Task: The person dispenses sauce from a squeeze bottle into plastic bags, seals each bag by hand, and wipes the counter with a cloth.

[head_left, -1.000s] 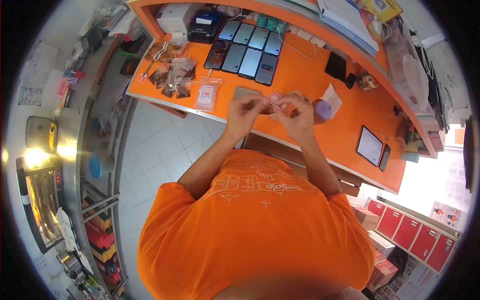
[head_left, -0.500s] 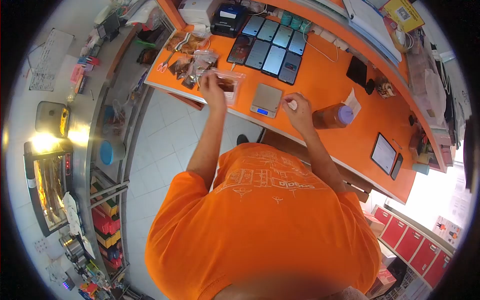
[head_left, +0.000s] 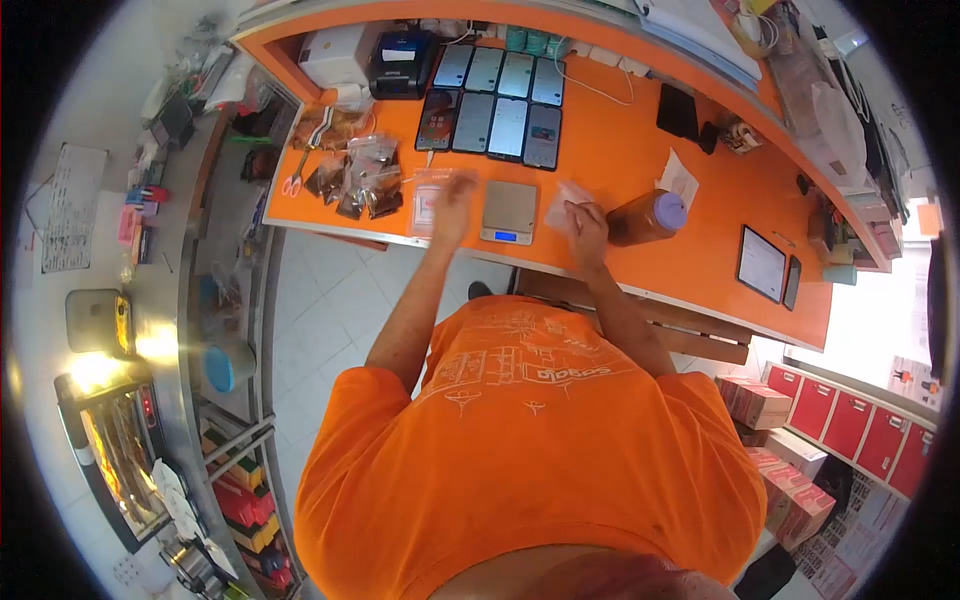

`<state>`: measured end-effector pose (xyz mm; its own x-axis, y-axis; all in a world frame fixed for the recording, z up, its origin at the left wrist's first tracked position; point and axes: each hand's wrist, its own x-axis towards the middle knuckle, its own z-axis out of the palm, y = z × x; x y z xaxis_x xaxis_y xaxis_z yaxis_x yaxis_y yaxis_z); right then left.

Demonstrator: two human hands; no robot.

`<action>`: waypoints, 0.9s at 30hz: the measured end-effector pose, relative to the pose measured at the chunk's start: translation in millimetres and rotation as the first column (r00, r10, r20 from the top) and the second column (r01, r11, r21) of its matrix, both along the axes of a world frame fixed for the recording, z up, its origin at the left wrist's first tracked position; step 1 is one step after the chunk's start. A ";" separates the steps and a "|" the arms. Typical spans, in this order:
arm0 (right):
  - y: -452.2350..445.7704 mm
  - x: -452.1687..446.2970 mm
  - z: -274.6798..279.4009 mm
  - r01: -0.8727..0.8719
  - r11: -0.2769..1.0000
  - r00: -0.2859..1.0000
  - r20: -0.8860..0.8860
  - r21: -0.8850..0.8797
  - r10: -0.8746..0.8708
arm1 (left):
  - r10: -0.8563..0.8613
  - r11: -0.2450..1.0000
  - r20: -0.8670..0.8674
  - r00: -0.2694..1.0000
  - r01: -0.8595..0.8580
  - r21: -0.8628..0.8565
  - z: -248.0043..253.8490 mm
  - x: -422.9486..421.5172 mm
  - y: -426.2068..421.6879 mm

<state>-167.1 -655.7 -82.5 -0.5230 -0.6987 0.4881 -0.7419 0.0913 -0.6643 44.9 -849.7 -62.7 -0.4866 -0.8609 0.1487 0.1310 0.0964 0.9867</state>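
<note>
My right hand (head_left: 588,232) is closed on a small clear plastic bag (head_left: 562,203), just right of the digital kitchen scale (head_left: 509,207). The scale's blue display is lit and its plate bears nothing. Over the right edge of a flat plastic bag (head_left: 423,203) at the front of the desk is my left hand (head_left: 453,212). Motion smears its fingers, so whether it grips anything does not show. Left of it lies a pile of clear bags with dark brown contents (head_left: 357,178). A brown bottle with a lilac lid (head_left: 640,222) lies tilted in view beyond my right hand.
Several lit phones (head_left: 490,125) lie in two rows at the back of the orange desk (head_left: 620,140), beside a black printer (head_left: 402,68). Scissors (head_left: 294,184) rest at the left edge. A tablet (head_left: 762,264) and a phone (head_left: 792,283) are at the right.
The whole view has shifted and turned. My left hand has moved right, away from the bag pile towards the scale. A clear bag now shows spread above my right fingers.
</note>
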 end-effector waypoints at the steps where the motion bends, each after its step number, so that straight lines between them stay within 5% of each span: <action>1: -2.6 4.4 10.4 -0.033 0.999 0.995 -0.092 -0.021 0.030 | -0.107 0.993 0.063 0.992 0.104 0.052 10.1 -12.1 19.4; 3: -2.7 16.8 29.3 -0.100 0.994 0.959 -0.269 -0.046 0.084 | -0.291 0.948 0.165 0.942 0.260 0.183 24.0 -34.4 49.3; 6: -1.7 39.9 88.3 -0.169 0.985 0.919 -0.363 -0.017 0.152 | -0.233 0.971 0.162 0.959 0.222 0.086 51.4 -50.7 63.6; 9: 2.7 42.2 119.7 -0.062 0.993 0.943 -0.333 -0.101 0.025 | -0.226 0.962 0.250 0.942 0.256 -0.094 79.5 -53.4 60.4; 12: 6.8 36.4 136.0 0.044 0.999 0.973 0.227 -0.028 -0.036 | -0.421 0.847 0.306 0.854 0.491 -0.205 79.9 -49.7 50.7; 15: 27.0 0.3 105.4 -0.343 0.931 0.741 0.645 0.125 0.187 | -0.470 0.765 0.417 0.778 0.595 -0.248 99.7 -49.4 53.0; 21: 47.5 -0.6 111.7 -0.325 0.945 0.620 0.766 0.050 0.172 | -0.326 0.714 0.575 0.751 0.594 -0.371 109.9 -61.7 78.0; 24: 52.3 -4.5 110.6 -0.290 0.949 0.718 0.685 0.127 0.128 | -0.166 0.776 0.449 0.878 0.398 -0.490 113.1 -67.9 92.7; 27: 55.3 -4.5 105.4 -0.208 0.976 0.695 0.712 0.060 0.104 | 0.113 0.709 0.406 0.907 0.212 -0.672 140.9 -65.3 110.8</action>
<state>-171.6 -600.4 22.9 -0.5542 -0.8292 -0.0730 -0.0769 0.1383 -0.9874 -20.4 -739.0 78.2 -0.6782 -0.5622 0.4733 -0.2196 0.7696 0.5995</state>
